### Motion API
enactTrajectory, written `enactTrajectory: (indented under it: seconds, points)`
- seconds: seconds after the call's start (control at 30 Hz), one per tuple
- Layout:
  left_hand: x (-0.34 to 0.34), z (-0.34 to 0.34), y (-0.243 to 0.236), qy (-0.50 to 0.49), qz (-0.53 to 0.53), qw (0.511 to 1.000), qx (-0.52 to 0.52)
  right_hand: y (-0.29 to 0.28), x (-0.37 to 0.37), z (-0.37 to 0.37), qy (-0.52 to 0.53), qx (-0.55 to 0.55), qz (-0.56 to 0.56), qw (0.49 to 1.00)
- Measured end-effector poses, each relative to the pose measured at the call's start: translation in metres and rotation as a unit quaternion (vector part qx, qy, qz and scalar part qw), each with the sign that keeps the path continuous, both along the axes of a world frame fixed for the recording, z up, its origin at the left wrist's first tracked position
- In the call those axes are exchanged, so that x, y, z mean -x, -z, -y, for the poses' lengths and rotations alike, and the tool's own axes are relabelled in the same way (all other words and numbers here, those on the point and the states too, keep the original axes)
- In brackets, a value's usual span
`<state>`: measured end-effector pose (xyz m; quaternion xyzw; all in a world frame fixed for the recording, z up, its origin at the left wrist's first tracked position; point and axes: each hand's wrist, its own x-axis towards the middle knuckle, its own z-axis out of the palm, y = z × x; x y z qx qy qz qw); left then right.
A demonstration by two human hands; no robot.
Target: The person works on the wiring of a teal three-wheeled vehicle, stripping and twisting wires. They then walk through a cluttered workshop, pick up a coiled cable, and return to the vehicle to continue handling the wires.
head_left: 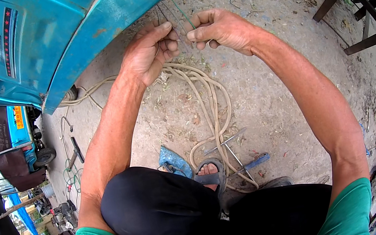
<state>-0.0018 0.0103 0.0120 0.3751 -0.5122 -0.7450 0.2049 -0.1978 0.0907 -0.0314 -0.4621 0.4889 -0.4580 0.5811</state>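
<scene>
1. Nearest the camera, a foot in a grey open-toed sandal (210,175) rests on the dusty concrete ground (269,104), planted where the cream-coloured coiled cord (211,109) loops past, which seems to keep the loops from sliding
2. Beside the foot lie a crumpled blue plastic scrap (173,160) and blue-handled metal pliers (249,163), set within easy reach
3. The cord runs up from the foot toward both hands
4. The left hand (148,55) has its fingers (162,30) pinched together on the thin wire strands (167,15), holding them steady
5. The right hand (218,29) closes thumb and forefinger on a thin green wire (181,12), just beside the left, so the strands can be worked between the two grips
6. The wires rise to the edge of the turquoise painted metal vehicle panel (122,10)
7. Farther off stands a dark metal-framed stool (352,7)
</scene>
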Motion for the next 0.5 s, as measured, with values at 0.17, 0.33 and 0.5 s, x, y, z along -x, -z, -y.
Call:
enactTrajectory:
  seconds: [0.17, 0.33, 0.5]
  points:
    - [-0.0003, 0.0011, 0.0014, -0.004, -0.005, 1.000, -0.004, -0.0014, -0.0006, -0.0007, 0.013, -0.001, -0.011, 1.000]
    - [0.0005, 0.0002, 0.0014, -0.009, -0.007, 1.000, -0.011, -0.0051, 0.0008, -0.0020, 0.011, 0.004, -0.028, 1.000]
    - [-0.0024, 0.0024, 0.0028, -0.006, -0.010, 1.000, -0.010, -0.0030, -0.0008, -0.0013, 0.051, 0.006, -0.050, 0.997]
